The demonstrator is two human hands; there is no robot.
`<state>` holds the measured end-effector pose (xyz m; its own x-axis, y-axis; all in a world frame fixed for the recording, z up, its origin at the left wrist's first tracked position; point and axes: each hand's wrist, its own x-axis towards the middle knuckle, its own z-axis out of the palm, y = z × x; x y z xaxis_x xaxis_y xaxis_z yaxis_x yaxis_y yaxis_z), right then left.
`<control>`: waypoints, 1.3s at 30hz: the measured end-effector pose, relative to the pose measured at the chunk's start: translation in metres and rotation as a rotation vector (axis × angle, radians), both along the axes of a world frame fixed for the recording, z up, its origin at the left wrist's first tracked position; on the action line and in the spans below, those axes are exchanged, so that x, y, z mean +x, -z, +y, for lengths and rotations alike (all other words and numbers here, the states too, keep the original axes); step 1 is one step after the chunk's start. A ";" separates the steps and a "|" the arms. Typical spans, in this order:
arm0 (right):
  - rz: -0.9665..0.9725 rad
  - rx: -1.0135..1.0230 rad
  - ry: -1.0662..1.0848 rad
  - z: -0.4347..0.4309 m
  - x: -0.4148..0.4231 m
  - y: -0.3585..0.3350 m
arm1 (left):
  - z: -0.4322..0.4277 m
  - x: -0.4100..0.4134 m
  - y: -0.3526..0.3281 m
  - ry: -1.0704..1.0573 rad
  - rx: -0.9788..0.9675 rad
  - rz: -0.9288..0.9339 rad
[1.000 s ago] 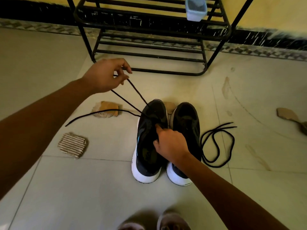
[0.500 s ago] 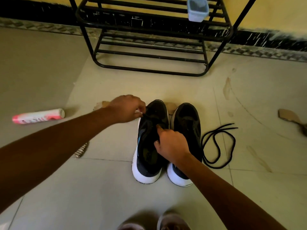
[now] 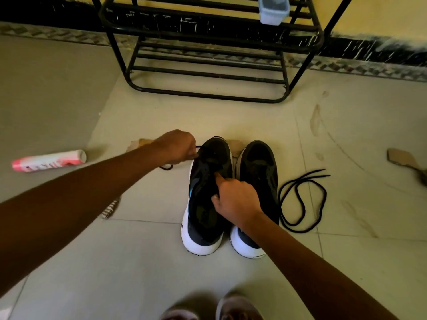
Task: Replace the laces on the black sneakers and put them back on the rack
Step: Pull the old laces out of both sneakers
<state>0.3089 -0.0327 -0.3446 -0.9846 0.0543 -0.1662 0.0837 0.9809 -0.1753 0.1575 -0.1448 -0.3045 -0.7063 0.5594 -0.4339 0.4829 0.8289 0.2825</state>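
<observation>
Two black sneakers with white soles stand side by side on the floor tiles, the left sneaker (image 3: 205, 204) and the right sneaker (image 3: 258, 172). My left hand (image 3: 176, 146) pinches a black lace (image 3: 166, 167) at the left sneaker's toe end; a short loop of it shows under the hand. My right hand (image 3: 235, 199) rests on the left sneaker's tongue, index finger pointing into the eyelet area, the other fingers curled at the shoe's opening. A second black lace (image 3: 300, 199) lies coiled on the floor to the right of the pair.
The black metal shoe rack (image 3: 208, 72) stands against the wall behind the sneakers, with a pale blue tub (image 3: 273, 9) on a shelf. A pink and white tube (image 3: 48, 160) lies at the left. Cardboard scraps (image 3: 402, 158) lie around. My feet (image 3: 235, 308) show at the bottom.
My left hand came down from high near the rack, where it held the lace taut, to the left sneaker's toe. The right hand stayed on the shoe.
</observation>
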 end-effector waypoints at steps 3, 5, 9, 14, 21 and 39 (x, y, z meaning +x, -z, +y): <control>0.004 -0.010 0.004 0.001 0.000 0.001 | -0.001 -0.003 -0.014 -0.332 0.539 -0.285; 0.002 -0.017 0.006 0.001 -0.001 0.002 | -0.001 -0.005 -0.027 -0.642 0.926 -0.563; -0.003 -0.044 0.015 0.002 0.000 0.002 | -0.004 -0.011 -0.030 -0.584 0.755 -0.381; -0.030 -0.329 0.046 0.012 -0.005 -0.005 | -0.013 0.005 -0.006 0.024 -0.041 0.119; 0.093 -0.528 0.269 0.027 -0.026 -0.006 | -0.002 0.034 -0.002 0.047 -0.054 -0.252; 0.209 -1.309 0.767 0.041 -0.048 -0.021 | -0.013 0.061 0.027 0.041 0.044 -0.182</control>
